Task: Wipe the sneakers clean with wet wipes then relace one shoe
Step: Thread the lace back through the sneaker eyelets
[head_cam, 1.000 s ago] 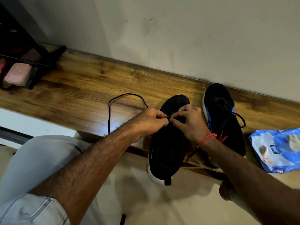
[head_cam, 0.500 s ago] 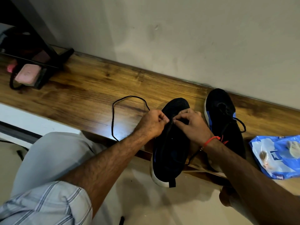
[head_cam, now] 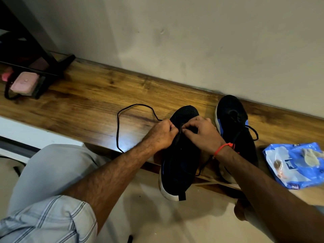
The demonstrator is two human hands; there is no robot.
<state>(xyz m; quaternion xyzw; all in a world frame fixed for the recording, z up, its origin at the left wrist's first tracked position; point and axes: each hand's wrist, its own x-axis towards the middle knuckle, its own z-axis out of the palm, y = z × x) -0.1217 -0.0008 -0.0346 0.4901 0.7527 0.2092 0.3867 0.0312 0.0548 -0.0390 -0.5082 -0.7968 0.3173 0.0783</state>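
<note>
My left hand [head_cam: 162,135] and right hand [head_cam: 201,132] meet over the tongue of the nearer black sneaker [head_cam: 180,155], whose heel hangs off the front edge of the wooden bench [head_cam: 87,106]. Fingers of both hands are curled and pinch the black shoelace [head_cam: 126,109], which loops out leftward across the wood. The second sneaker [head_cam: 235,123] lies just beside it to the right, laced. A blue wet-wipes pack [head_cam: 296,163] rests near the right edge.
</note>
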